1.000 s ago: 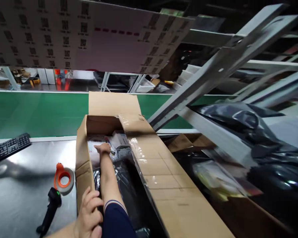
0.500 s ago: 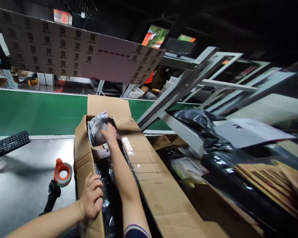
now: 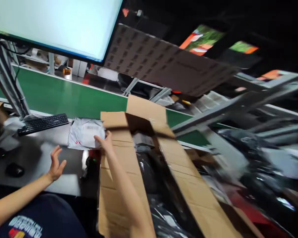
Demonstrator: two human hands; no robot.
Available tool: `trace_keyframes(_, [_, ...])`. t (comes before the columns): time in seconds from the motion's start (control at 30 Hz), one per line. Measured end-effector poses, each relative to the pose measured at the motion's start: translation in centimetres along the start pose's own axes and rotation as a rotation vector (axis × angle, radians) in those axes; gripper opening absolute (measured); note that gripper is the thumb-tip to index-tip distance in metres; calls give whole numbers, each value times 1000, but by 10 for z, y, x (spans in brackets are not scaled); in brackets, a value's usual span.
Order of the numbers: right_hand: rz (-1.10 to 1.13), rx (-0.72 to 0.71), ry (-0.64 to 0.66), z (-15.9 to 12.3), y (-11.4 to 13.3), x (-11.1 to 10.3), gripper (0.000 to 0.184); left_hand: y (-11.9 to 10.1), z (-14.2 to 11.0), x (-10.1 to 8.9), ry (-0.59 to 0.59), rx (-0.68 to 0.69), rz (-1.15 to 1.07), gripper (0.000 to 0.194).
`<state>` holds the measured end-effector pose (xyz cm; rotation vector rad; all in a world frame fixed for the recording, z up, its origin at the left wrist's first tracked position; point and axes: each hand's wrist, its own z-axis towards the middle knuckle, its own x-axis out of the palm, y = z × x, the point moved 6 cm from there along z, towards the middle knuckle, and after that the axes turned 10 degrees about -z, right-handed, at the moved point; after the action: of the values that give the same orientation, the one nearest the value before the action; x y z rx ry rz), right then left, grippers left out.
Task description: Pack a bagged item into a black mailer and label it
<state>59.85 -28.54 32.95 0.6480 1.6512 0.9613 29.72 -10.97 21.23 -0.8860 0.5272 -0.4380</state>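
Observation:
My right hand (image 3: 104, 140) holds a grey plastic mailer package (image 3: 86, 137) by its right edge, just left of the long open cardboard box (image 3: 119, 178) and above the metal table (image 3: 64, 178). My left hand (image 3: 55, 163) hovers open below the package with fingers spread, touching nothing. The box holds black and clear plastic-wrapped parcels (image 3: 161, 185). A black handheld scanner (image 3: 89, 167) stands beside the box's left wall, partly hidden.
A black keyboard (image 3: 43, 123) and a black mouse (image 3: 14, 170) lie on the table at left. A large bright monitor (image 3: 57, 26) hangs above. The green conveyor belt (image 3: 62, 97) runs behind. Grey metal racking and black bags crowd the right.
My right hand lifted the grey package out of the box and carried it left over the table. My left hand let go of the box wall and opened. The view swung left.

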Motion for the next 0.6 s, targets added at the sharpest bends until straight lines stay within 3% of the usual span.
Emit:
trace_keyframes(0.07, [-317,3,82,-24,-31,75,92,34,-9,-84,-19,-165,171,52])
trace_keyframes(0.13, [-524,-68,172,-58,-56,140,79,58,-18,-157,-70,-312,288,49])
trace_keyframes(0.23, [-573,-246,411,-121,-74,232,61,85,-34,-233,-198,-444,357,47])
trace_keyframes(0.33, [-548,-451,670,-189,-73,320,59,117,-55,-271,-293,-617,379,45])
trace_keyframes(0.43, [-546,-652,812,-247,-74,397,76,144,-86,-291,-310,-770,428,55])
trace_keyframes(0.53, [-539,-883,830,-280,-89,458,96,161,-121,-299,-206,-838,553,81])
trace_keyframes(0.6, [-513,-996,806,-281,-105,489,117,174,-138,-296,-66,-847,637,92])
